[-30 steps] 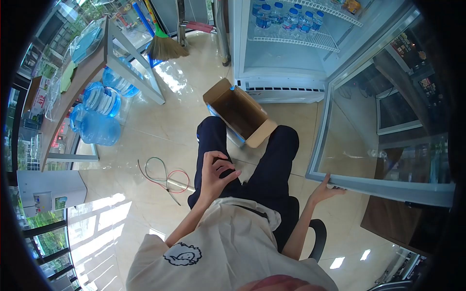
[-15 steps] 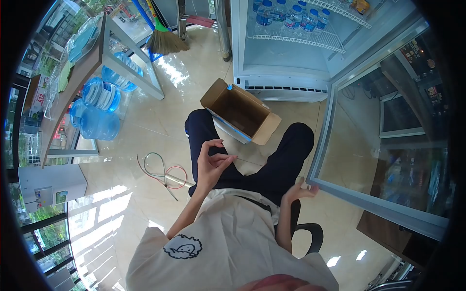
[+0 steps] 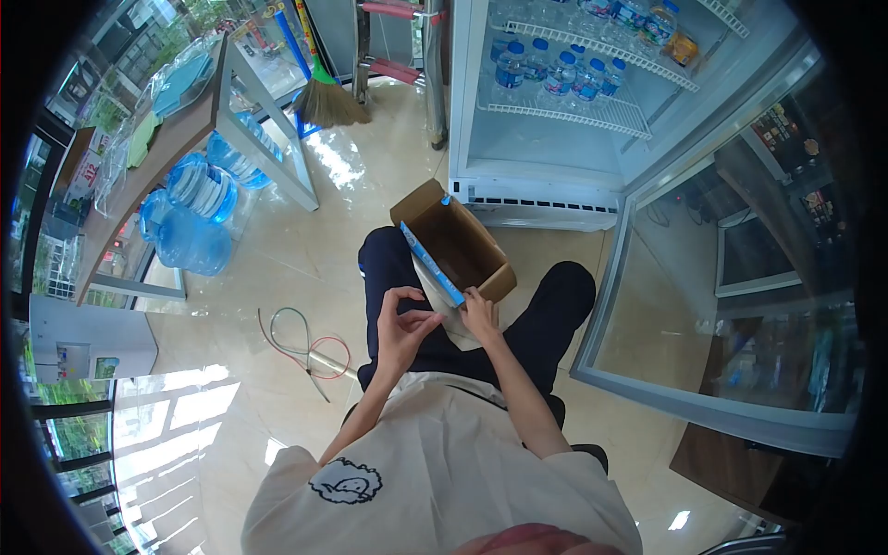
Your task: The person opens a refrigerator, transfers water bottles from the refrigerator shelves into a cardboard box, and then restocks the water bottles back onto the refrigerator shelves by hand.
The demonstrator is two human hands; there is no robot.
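A cardboard box stands on the floor between my knees, its top open and the brown inside showing. Along its near side a blue-edged flap is raised. My right hand grips the near corner of the box beside the end of this flap; its fingertips are partly hidden. Just left of it, my left hand hovers over my left thigh, fingers loosely curled with a gap to the thumb and nothing visible in them.
An upright fridge with water bottles on its shelves stands ahead, its glass door swung out at right. Large water jugs sit under a table at left. Thin looped tubing lies on the floor; a broom leans behind.
My right hand has moved from beside the fridge door to the box's near corner. The blue-edged flap now stands up. My left hand has stayed nearly in place.
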